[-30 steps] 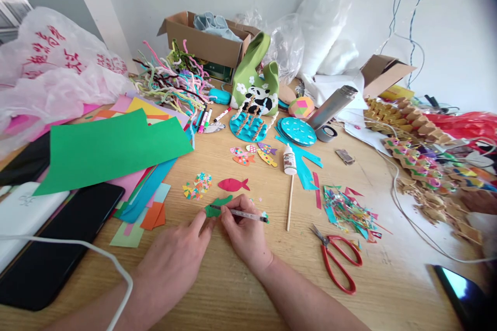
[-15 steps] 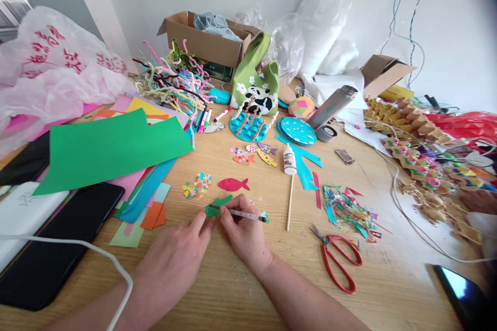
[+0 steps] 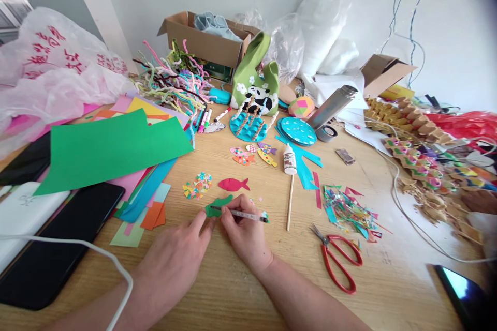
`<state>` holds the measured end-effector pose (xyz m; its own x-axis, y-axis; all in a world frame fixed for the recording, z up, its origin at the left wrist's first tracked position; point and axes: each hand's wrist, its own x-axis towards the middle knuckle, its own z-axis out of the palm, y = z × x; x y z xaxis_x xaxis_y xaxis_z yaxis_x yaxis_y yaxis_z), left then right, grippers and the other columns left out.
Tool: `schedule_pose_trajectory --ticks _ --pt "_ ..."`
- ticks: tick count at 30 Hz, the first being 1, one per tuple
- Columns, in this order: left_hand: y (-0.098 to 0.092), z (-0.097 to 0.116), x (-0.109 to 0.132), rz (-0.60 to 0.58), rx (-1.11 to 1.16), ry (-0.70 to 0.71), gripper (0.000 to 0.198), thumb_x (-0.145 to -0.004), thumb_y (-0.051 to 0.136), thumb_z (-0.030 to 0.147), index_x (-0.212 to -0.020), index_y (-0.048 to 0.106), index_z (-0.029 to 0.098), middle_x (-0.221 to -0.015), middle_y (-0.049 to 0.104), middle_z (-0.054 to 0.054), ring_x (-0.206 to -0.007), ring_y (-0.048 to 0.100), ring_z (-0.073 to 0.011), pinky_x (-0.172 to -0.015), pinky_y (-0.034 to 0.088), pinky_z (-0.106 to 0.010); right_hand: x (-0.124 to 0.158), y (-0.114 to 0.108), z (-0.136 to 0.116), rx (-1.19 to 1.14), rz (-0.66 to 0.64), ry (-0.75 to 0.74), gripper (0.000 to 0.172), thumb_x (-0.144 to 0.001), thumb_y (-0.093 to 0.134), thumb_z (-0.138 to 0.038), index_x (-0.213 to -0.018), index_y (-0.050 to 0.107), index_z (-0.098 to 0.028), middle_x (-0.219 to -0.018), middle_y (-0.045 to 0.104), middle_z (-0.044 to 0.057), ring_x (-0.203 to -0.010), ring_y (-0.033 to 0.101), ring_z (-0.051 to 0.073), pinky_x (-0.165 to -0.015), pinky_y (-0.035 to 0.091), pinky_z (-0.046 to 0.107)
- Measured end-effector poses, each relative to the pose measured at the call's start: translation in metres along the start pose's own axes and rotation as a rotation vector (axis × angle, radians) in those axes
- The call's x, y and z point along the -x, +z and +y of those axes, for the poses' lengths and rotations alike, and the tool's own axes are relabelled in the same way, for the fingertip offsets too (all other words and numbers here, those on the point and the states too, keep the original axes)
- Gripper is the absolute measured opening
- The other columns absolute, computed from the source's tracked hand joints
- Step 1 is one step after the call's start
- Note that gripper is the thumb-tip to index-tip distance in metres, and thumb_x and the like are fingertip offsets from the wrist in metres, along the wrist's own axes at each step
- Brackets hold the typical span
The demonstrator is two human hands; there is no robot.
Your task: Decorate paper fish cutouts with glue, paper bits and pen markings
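A small green paper fish (image 3: pixel 217 205) lies on the wooden table near the front middle. My left hand (image 3: pixel 174 258) rests beside it, fingertips pressing its lower edge. My right hand (image 3: pixel 243 232) pinches a clear pen (image 3: pixel 243 214), which lies nearly level, with its tip on the green fish. A red paper fish (image 3: pixel 233 184) lies just beyond, with a small pile of colored paper bits (image 3: pixel 198 186) to its left.
Red-handled scissors (image 3: pixel 337 258) lie right of my right hand, beside paper scraps (image 3: pixel 345 212). A glue bottle (image 3: pixel 288 159), a wooden stick (image 3: pixel 290 201) and decorated fish (image 3: pixel 252 154) sit further back. A green sheet (image 3: pixel 108 147) and a black tablet (image 3: pixel 54 248) are at the left.
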<state>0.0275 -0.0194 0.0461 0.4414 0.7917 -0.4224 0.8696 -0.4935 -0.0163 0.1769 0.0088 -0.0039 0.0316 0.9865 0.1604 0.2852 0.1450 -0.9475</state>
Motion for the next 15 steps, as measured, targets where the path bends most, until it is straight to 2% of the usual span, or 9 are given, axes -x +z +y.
schedule_pose_trajectory --ticks 9,15 --pt "0.0029 0.0 -0.0011 -0.001 -0.021 -0.013 0.063 -0.085 0.037 -0.003 -0.141 0.049 0.022 -0.111 0.062 -0.01 -0.084 0.07 -0.0225 -0.068 0.059 -0.035 0.0013 -0.0003 0.0038 -0.046 0.019 -0.007 0.016 -0.083 0.057 -0.024 -0.068 0.051 -0.023 -0.054 0.053 -0.005 -0.044 0.047 0.011 -0.043 0.037 0.021" --pt "0.0032 -0.0001 -0.0003 0.015 -0.02 -0.001 0.061 -0.085 0.037 -0.002 -0.139 0.051 0.021 -0.115 0.061 -0.011 -0.084 0.07 -0.0229 -0.067 0.059 -0.036 0.0013 -0.0014 0.0017 -0.03 -0.002 -0.012 0.014 -0.082 0.056 -0.023 -0.068 0.051 -0.023 -0.054 0.055 -0.004 -0.045 0.048 0.011 -0.043 0.038 0.021"
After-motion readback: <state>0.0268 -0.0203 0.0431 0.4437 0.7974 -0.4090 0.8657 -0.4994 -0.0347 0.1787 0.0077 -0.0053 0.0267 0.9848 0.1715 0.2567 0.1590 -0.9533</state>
